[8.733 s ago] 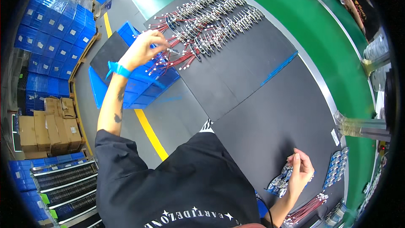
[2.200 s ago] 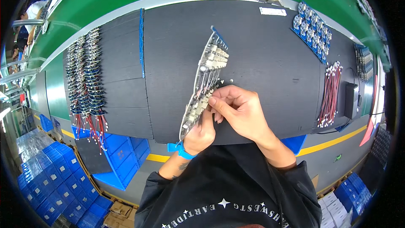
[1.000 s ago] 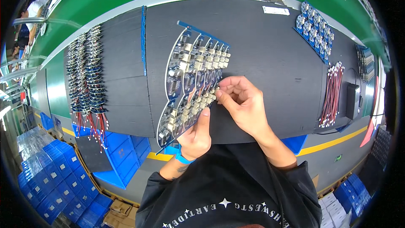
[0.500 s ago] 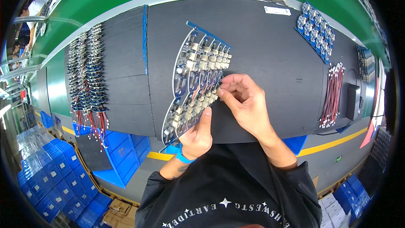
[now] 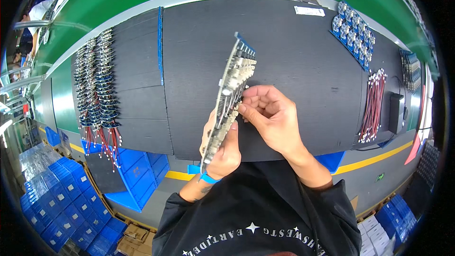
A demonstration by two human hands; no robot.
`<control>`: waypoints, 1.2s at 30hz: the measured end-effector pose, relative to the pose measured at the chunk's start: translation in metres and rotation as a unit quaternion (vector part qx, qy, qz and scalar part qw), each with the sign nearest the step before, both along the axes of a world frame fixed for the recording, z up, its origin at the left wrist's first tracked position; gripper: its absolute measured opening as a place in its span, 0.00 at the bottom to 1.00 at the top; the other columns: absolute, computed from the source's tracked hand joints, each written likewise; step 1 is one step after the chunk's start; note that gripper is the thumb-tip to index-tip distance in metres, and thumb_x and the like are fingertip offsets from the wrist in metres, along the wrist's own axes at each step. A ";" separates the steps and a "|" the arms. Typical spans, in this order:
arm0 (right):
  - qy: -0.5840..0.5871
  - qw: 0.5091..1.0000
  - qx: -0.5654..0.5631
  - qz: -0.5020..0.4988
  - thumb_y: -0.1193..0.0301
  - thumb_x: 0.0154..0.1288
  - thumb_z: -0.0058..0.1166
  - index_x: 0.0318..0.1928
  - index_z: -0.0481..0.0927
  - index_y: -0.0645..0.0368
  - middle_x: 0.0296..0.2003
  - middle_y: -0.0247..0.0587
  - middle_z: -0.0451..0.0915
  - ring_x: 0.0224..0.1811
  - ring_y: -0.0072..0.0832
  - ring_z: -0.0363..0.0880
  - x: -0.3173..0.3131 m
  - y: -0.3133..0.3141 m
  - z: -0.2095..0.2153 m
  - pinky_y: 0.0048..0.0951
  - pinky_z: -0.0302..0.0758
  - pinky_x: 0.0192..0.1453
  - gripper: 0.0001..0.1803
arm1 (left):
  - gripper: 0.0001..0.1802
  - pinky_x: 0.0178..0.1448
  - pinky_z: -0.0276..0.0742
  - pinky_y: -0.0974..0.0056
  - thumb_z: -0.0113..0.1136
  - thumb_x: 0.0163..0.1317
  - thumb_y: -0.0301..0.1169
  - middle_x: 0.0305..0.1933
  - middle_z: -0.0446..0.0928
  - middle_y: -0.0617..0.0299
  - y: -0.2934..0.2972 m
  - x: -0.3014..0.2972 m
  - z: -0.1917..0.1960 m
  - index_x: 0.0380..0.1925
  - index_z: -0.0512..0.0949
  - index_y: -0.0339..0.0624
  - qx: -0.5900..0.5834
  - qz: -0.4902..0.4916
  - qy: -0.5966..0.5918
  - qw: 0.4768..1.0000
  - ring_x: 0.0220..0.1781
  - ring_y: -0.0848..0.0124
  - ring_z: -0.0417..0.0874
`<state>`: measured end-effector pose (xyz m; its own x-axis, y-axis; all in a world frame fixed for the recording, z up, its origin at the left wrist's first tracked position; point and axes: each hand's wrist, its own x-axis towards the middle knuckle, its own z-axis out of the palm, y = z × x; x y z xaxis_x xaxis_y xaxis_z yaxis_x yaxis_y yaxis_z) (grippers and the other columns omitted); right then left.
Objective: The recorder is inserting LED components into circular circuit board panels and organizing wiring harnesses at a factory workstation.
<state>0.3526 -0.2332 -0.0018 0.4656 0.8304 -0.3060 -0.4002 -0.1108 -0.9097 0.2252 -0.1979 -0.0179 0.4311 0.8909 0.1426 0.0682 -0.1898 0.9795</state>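
My left hand [image 5: 222,151] grips the lower end of a long panel of small circuit boards [image 5: 230,90], held nearly edge-on above the black mat [image 5: 294,52]. My right hand [image 5: 270,116] is at the panel's right side, thumb and fingertips pinching one of its parts near the middle. A blue band circles my left wrist.
Rows of small boards with red and black wires [image 5: 97,85] lie on the mat at the left. A blue panel of round parts [image 5: 353,33] and a bundle of red wires [image 5: 372,106] lie at the right. Blue bins [image 5: 137,175] stand under the table's edge.
The panel has turned from showing its face to nearly edge-on. My right hand stays pinched at its right side; my left hand still holds the lower end.
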 end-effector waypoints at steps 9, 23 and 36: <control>-0.015 0.999 0.024 -0.022 0.81 0.59 0.57 0.40 0.75 0.67 0.31 0.38 0.81 0.33 0.17 0.78 0.001 0.002 -0.004 0.18 0.75 0.37 0.09 | 0.17 0.56 0.71 0.60 0.51 0.60 0.15 0.52 0.73 0.42 -0.003 0.001 -0.004 0.51 0.68 0.27 -0.013 0.012 -0.017 1.000 0.53 0.55 0.77; 0.040 0.996 0.080 -0.005 0.84 0.58 0.56 0.48 0.70 0.67 0.34 0.39 0.79 0.38 0.20 0.78 -0.003 0.000 0.008 0.20 0.77 0.43 0.17 | 0.19 0.55 0.73 0.59 0.48 0.58 0.11 0.56 0.70 0.41 0.000 0.003 -0.004 0.52 0.68 0.28 0.020 -0.011 -0.001 1.000 0.52 0.56 0.77; 0.012 0.997 0.077 -0.005 0.85 0.58 0.56 0.47 0.72 0.67 0.34 0.37 0.78 0.37 0.18 0.78 -0.001 0.002 0.007 0.20 0.76 0.43 0.15 | 0.20 0.60 0.69 0.58 0.46 0.60 0.12 0.58 0.69 0.41 0.002 0.003 -0.007 0.53 0.67 0.30 0.044 -0.029 -0.014 0.999 0.60 0.52 0.72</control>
<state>0.3514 -0.2311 0.0052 0.4683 0.8636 -0.1868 -0.4216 0.0326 -0.9062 0.2277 -0.1958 -0.0249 0.4761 0.8485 0.2311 0.0277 -0.2772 0.9604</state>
